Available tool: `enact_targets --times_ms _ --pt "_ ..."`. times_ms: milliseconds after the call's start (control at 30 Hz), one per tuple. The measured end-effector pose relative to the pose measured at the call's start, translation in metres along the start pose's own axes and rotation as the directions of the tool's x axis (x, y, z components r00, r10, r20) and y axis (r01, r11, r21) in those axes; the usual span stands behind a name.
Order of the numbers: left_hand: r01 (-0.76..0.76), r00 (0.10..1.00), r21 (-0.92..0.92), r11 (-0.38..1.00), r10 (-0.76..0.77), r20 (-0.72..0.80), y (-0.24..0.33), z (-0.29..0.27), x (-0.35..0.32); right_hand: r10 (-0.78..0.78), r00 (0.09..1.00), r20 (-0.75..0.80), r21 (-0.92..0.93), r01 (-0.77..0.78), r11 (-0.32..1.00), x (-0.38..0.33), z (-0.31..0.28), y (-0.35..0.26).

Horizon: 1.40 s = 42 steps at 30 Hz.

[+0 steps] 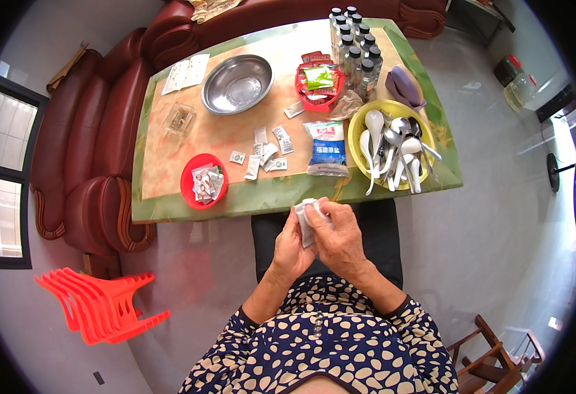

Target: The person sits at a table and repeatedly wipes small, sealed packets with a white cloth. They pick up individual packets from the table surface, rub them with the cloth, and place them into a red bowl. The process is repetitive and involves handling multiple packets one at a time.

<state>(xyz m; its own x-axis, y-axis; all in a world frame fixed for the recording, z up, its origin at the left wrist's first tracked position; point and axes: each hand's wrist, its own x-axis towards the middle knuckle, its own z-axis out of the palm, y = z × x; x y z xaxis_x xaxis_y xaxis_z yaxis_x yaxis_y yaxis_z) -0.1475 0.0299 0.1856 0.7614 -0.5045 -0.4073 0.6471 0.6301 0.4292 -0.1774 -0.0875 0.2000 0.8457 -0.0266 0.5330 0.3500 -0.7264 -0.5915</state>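
Both hands meet just in front of the table's near edge and pinch a small white packet between them. My left hand grips its left side, and my right hand covers its right side from above. Directly beyond the hands lie a blue and white bag and several small white sachets scattered on the table. A red plate with wrapped bits sits at the near left.
On the green-rimmed table are a steel bowl, a red basket of packets, several dark-capped bottles and a yellow bowl of spoons. A dark red sofa stands left, stacked red stools near left, a wooden chair lower right.
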Motion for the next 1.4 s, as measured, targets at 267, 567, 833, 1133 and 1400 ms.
enact_targets --times_ms 267,567,833,1133,1400 --pt "0.008 0.999 -0.076 0.997 -0.005 0.049 -0.004 -0.015 -0.001 0.076 0.995 0.071 -0.038 -0.073 0.997 0.004 -0.003 -0.002" --pt "0.069 0.97 -0.147 0.987 -0.032 0.241 0.009 -0.01 0.004 0.014 0.993 0.119 -0.118 0.0 0.993 0.002 -0.002 -0.003" --pt "-0.035 0.997 -0.014 0.999 0.036 0.064 0.021 -0.022 0.008 -0.011 0.932 0.361 0.181 -0.059 0.982 -0.024 -0.011 -0.009" --pt "-0.002 0.999 -0.007 1.0 0.002 0.033 0.011 0.0 0.004 -0.019 0.989 0.147 0.003 0.019 1.0 0.008 -0.002 -0.001" --pt "0.007 0.995 -0.014 1.0 -0.005 0.096 0.016 -0.007 0.005 -0.114 0.937 0.331 0.15 0.067 0.986 -0.015 -0.001 -0.002"
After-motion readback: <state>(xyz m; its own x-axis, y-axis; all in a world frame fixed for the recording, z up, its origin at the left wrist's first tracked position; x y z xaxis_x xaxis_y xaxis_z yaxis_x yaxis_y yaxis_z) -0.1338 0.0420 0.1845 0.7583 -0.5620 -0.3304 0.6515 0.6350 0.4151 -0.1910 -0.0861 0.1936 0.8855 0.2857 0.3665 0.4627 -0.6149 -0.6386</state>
